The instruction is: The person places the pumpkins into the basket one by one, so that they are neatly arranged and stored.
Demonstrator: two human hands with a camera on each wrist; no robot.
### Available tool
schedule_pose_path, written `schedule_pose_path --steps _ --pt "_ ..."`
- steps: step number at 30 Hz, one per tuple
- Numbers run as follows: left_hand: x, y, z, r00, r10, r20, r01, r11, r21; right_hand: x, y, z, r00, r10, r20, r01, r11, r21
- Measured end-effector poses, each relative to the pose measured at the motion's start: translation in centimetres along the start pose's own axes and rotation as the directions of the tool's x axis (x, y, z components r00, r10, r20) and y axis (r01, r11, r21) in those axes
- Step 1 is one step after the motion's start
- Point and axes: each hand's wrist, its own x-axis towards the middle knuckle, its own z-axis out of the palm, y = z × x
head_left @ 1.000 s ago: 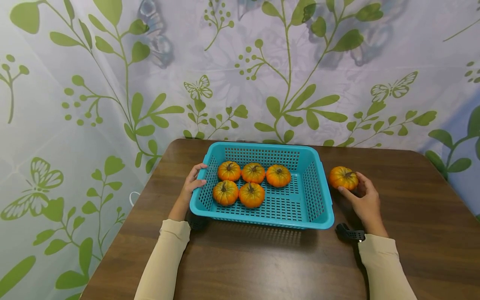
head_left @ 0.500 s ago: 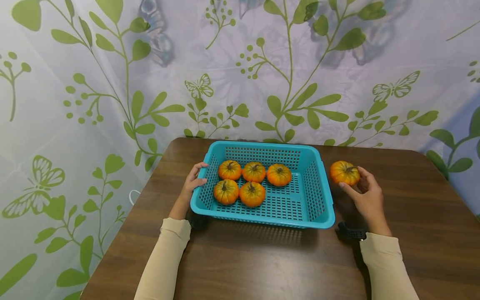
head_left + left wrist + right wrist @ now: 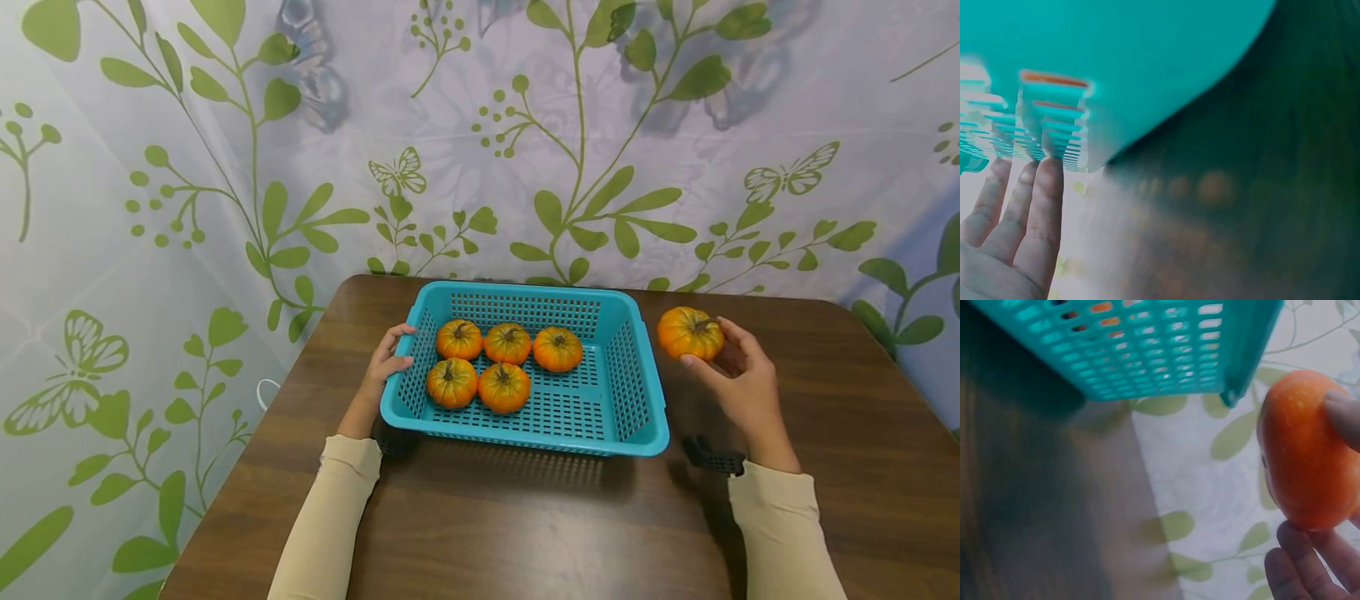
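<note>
My right hand (image 3: 746, 385) holds a small orange pumpkin (image 3: 686, 333) between thumb and fingers, raised over the table just right of the basket. In the right wrist view the pumpkin (image 3: 1310, 450) shows its smooth orange side, with the thumb on one side and fingers on the other. A turquoise plastic basket (image 3: 525, 442) stands in the middle. My left hand (image 3: 381, 371) grips its left rim; in the left wrist view several fingers (image 3: 1044, 231) lie against the slotted outer wall. Inside, toward the left, several like pumpkins (image 3: 504, 388) sit in two rows, stems up.
The basket stands on a brown wooden table (image 3: 480, 533) near its back edge. Behind the table hangs a pale cloth (image 3: 465, 108) with green leaves and butterflies. Bare slotted floor (image 3: 562, 414) shows in the basket's right and front part. A white cord (image 3: 262, 392) loops at the table's left edge.
My right hand has lifted the pumpkin upward off the table beside the basket. The left hand, the basket and the pumpkins in it have stayed in place.
</note>
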Motion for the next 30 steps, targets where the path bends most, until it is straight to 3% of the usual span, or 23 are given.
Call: schedule_pose_path --steps 8,15,30 --pt "0.0 0.0 0.0 1.000 -0.029 -0.002 0.029 0.999 0.019 0.1 -1.0 -0.4 0.987 -0.119 0.104 0.117 0.993 0.025" --pt "-0.1 0.2 0.0 1.000 -0.002 0.013 0.002 1.000 0.003 0.0 -2.0 -0.8 0.961 -0.174 0.216 0.169 0.985 0.041" --pt "-0.1 0.1 0.1 1.000 -0.003 0.000 0.003 1.000 0.003 -0.1 -3.6 -0.2 0.872 -0.313 0.377 0.314 0.947 0.059"
